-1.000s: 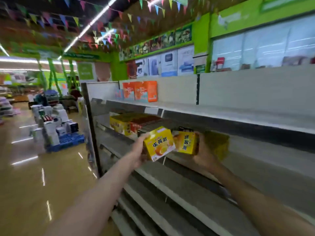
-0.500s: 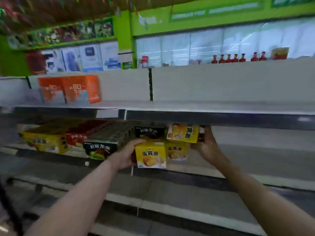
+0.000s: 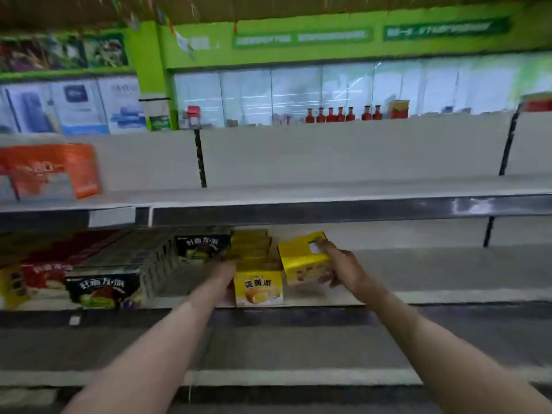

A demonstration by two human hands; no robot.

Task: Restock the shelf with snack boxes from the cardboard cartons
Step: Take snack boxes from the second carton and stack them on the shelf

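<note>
My right hand (image 3: 343, 268) grips 1 tilted yellow snack box (image 3: 301, 258), fingers (image 3: 324, 245) curled over its top, above the shelf (image 3: 418, 294). My left hand (image 3: 222, 274) touches the front yellow box (image 3: 258, 288) standing on the shelf; its finger position cannot be determined.

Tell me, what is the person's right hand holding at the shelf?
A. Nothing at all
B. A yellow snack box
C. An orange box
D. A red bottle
B: the right hand has its fingers curled round a yellow snack box, tilted above the shelf, just right of another yellow box standing at the edge.
</note>
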